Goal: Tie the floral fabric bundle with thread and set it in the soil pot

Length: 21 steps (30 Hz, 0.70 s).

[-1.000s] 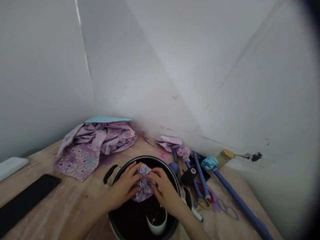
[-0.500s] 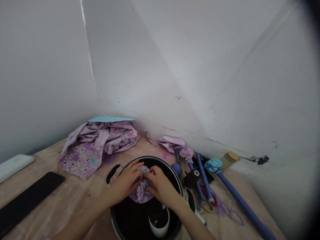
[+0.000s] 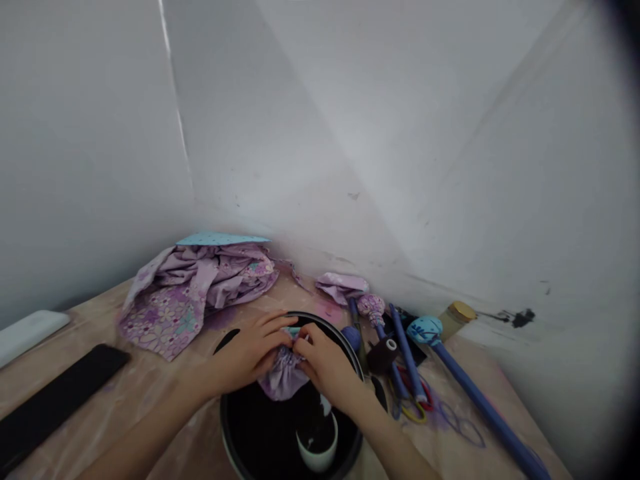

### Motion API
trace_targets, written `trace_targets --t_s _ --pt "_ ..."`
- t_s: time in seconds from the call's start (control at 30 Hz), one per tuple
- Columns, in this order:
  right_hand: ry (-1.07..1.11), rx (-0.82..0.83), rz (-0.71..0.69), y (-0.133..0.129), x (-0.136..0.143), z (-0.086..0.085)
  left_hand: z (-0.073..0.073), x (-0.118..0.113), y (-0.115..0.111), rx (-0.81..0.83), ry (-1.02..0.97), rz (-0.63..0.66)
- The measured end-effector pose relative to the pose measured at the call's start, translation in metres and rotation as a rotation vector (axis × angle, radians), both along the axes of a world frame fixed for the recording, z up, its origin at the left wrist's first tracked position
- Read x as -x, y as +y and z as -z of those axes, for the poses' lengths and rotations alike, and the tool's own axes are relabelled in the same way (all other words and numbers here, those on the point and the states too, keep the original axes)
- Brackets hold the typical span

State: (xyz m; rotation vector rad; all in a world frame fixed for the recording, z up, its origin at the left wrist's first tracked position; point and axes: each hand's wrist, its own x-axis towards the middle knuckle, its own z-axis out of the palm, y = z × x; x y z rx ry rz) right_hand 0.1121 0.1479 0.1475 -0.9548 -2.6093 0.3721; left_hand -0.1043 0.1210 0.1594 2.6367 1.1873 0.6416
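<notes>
Over a dark round pot (image 3: 225,427), both my hands pinch a gathered piece of purple floral fabric (image 3: 284,381). My left hand (image 3: 257,347) grips its upper left side, fingers bent over the folds. My right hand (image 3: 320,357) pinches the opposite side, thumb and fingertips close to those of the left. The fabric's lower part flares out in pleats, and a bit of teal shows at its top. What lies inside the gathers is hidden. Below my right hand, a small white cup (image 3: 320,460) sits in the pot.
A heap of purple floral cloth (image 3: 170,307) lies at the back left, near a black flat object (image 3: 60,407) and a white one (image 3: 33,333). To the right are a blue stick with a cloth-wrapped head (image 3: 480,393), a dark spool (image 3: 383,355), scissors (image 3: 415,413) and a gold-lidded jar (image 3: 460,313).
The fabric is bunched more tightly and tilted, its pleats now hanging lower left. My left hand has shifted slightly left and up; my right fingers have closed in more on the top.
</notes>
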Motion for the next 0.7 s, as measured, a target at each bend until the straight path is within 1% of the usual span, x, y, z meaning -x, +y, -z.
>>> trace_targets --t_s 0.1,0.17,0.3,0.4,0.47,0.57,0.63,0.7 --pt "0.002 -0.014 0.014 -0.006 0.005 0.006 0.005 -0.004 -0.006 0.094 -0.011 -0.009" --pt "-0.007 -0.026 0.015 -0.010 0.007 0.014 0.013 -0.007 -0.008 0.095 0.051 -0.020" --pt "-0.037 -0.046 0.024 -0.013 0.009 0.029 0.029 -0.011 -0.005 -0.035 0.147 -0.042" --pt "-0.041 -0.052 0.068 -0.014 0.007 0.034 0.037 -0.010 -0.003 -0.126 0.155 -0.009" --pt "-0.029 -0.057 0.113 -0.015 0.004 0.034 0.039 -0.008 -0.003 -0.157 0.148 0.002" --pt "-0.004 -0.052 0.170 -0.017 -0.001 0.033 0.039 -0.004 -0.005 -0.132 0.152 -0.013" --pt "0.023 -0.020 0.173 -0.018 -0.003 0.033 0.038 -0.001 -0.006 -0.089 0.149 -0.013" --pt "0.073 0.028 0.140 -0.019 -0.004 0.033 0.038 0.000 -0.007 -0.053 0.127 -0.002"
